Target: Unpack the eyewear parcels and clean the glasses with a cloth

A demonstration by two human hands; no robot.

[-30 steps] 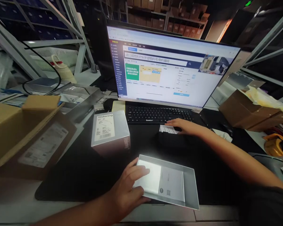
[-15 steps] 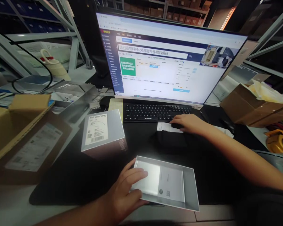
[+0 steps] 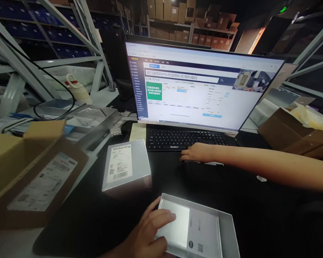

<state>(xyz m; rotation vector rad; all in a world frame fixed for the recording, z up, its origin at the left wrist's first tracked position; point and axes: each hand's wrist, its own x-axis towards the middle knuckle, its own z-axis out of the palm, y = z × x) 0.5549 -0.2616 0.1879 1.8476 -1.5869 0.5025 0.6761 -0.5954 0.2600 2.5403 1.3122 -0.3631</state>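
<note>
My left hand (image 3: 150, 231) grips the left edge of a shallow open silver box (image 3: 227, 229) at the bottom of the view, thumb laid on the white card (image 3: 204, 229) inside it. My right hand (image 3: 196, 152) reaches across from the right. Its fingers lie stretched out and flat over a low black device just in front of the black keyboard (image 3: 174, 138). A bit of white label (image 3: 214, 163) shows beside the wrist. A closed silver box marked Wakening (image 3: 126, 166) stands to the left of both hands, untouched.
A large lit monitor (image 3: 204, 89) stands behind the keyboard. An open cardboard box (image 3: 29, 172) with a shipping label fills the left side, another cardboard box (image 3: 288, 130) sits at the right. Everything rests on a black mat (image 3: 97, 215). Metal shelving surrounds the desk.
My right hand has slid left along the keyboard's front edge and now covers the label it touched before. My left hand keeps its hold on the open box. The view has tilted up slightly.
</note>
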